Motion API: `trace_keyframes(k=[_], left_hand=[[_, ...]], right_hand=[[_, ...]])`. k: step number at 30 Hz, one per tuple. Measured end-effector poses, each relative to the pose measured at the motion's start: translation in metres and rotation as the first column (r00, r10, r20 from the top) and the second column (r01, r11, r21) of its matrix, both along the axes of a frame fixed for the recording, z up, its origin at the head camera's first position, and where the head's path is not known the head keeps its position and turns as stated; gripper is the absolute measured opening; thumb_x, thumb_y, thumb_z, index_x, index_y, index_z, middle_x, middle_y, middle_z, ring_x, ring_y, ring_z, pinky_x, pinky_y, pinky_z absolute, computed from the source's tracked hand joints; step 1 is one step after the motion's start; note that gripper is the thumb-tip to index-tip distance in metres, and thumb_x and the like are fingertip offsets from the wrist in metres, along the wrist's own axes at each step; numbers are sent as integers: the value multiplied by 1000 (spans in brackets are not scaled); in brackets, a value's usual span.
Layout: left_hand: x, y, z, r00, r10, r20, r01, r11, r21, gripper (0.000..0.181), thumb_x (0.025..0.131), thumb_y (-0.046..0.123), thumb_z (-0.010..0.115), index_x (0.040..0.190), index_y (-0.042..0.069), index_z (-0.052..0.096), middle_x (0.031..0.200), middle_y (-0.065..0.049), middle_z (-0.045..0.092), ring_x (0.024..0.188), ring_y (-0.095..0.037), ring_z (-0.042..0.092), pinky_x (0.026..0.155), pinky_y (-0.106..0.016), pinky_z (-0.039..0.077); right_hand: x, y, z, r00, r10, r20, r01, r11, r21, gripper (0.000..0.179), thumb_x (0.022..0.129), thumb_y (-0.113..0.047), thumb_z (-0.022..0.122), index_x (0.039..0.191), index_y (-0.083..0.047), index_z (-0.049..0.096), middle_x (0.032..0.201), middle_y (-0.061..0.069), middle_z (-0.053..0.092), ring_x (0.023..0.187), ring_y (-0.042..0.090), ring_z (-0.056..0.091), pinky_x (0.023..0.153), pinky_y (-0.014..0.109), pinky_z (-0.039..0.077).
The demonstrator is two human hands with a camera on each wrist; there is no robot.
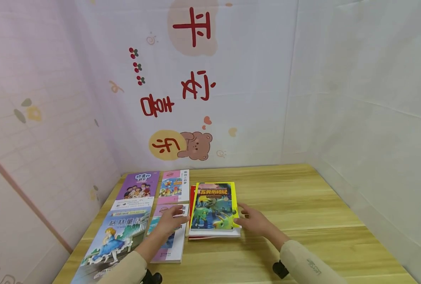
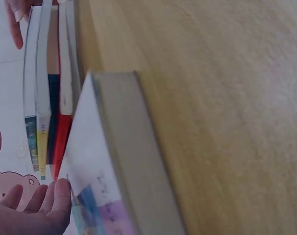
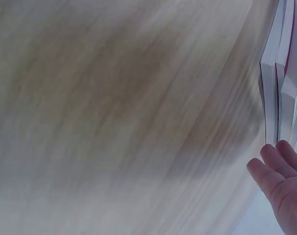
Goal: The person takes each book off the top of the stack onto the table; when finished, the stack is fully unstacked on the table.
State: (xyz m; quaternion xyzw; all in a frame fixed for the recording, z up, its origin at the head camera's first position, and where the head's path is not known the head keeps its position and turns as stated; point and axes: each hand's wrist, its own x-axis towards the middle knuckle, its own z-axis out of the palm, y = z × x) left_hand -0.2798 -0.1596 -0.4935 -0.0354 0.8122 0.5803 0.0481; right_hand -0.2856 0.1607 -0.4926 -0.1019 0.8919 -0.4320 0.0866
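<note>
A stack of several books, topped by a yellow-bordered comic-style book (image 1: 213, 207), lies on the wooden table; a red book edge (image 1: 191, 193) shows at its left. On the stack's left my left hand (image 1: 168, 223) hovers over a pink-and-white book (image 1: 175, 246), fingers loosely bent and holding nothing. My right hand (image 1: 256, 221) is at the stack's right edge, its fingers extended toward the yellow book; whether they touch it I cannot tell. The right wrist view shows those fingertips (image 3: 268, 154) beside the page edges of the stack (image 3: 271, 93).
Left of the stack lie a purple book (image 1: 138, 185), another pink-and-white book (image 1: 173, 189) behind the nearer one, and a fairy-tale book with a girl in blue (image 1: 114, 240). A printed cloth (image 1: 253, 98) hangs behind the wooden table (image 1: 302, 221).
</note>
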Motion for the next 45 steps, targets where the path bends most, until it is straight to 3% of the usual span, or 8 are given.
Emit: trace_keyframes(k=[11,17,30,39,45], left_hand=[[-3,3,-8,1000,-15,-25,14,999,-32,62,89,14,75,143,-3,48,134,-25,52,122,-41,51,93,-49,51],[-2,5,-10,999,-27,-23,26,998,-52,65,88,14,76,144,-2,47,136,-24,51,123,-41,49,100,-52,46],[-3,5,-17,998,-48,-45,45,997,-65,67,86,15,79,143,-2,49,138,-25,50,122,-40,49,98,-52,46],[-2,17,-18,998,-36,-46,26,977,-210,79,80,28,85,143,0,48,138,-24,51,126,-41,49,102,-56,43],[0,29,-17,996,-64,-62,37,933,-359,83,78,41,84,142,1,49,138,-24,49,124,-41,47,103,-61,40]], right_hand=[[-2,-7,-6,999,-48,20,49,994,-96,78,89,-32,75,152,-5,38,138,29,51,125,46,51,98,57,46],[-1,-12,-8,999,-42,13,43,994,-99,78,88,-33,76,151,-6,39,140,26,50,126,45,50,98,57,46],[0,-13,-8,998,-54,18,56,993,-105,80,88,-32,76,152,-2,37,132,23,57,123,41,53,98,57,46],[-2,-14,-10,998,-59,28,61,991,-116,85,89,-31,76,155,-2,30,129,21,59,119,38,56,98,55,47],[-2,-13,-11,995,-92,27,94,990,-104,85,91,-29,74,156,-3,26,129,22,60,117,36,58,95,53,49]])
